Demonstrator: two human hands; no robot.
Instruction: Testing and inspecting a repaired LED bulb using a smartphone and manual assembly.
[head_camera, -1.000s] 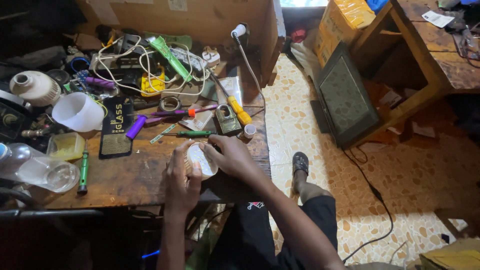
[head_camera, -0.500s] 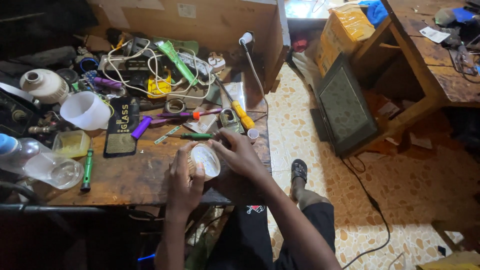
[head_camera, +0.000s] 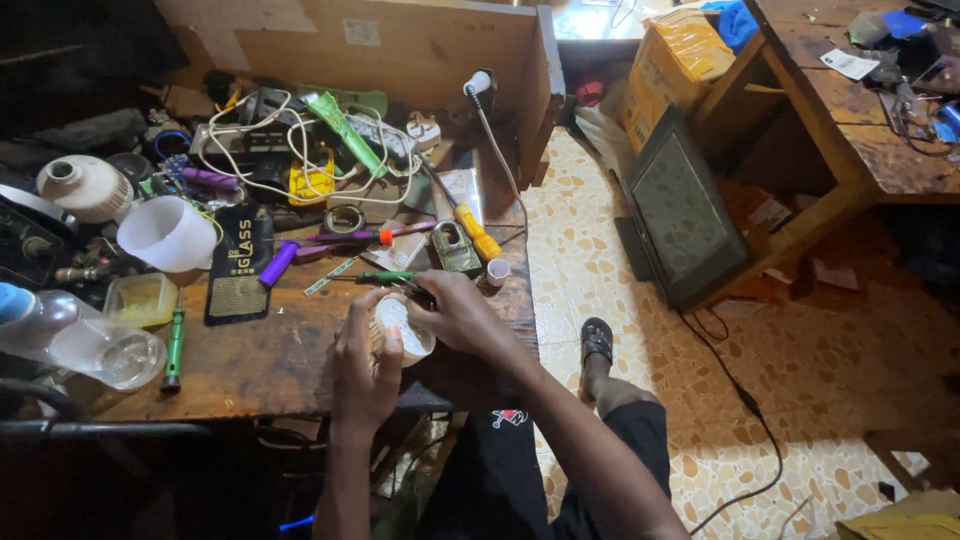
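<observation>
Left hand (head_camera: 362, 368) and right hand (head_camera: 462, 318) both grip the white disc (head_camera: 400, 325), now shifted slightly toward 3 o'clock, right fingers working its top.

A small round white plastic object (head_camera: 402, 328) is held between the left hand (head_camera: 362, 372) and the right hand (head_camera: 462, 318) above the worn wooden surface (head_camera: 270, 360). A thin dark tool, perhaps tweezers (head_camera: 418, 294), is pinched in the right grip. A green-handled screwdriver (head_camera: 384, 277) lies just beyond.

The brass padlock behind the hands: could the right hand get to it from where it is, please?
Probably yes: the padlock lies just beyond the right hand, with only thin tools between, though that hand is busy on the white round object.
</observation>
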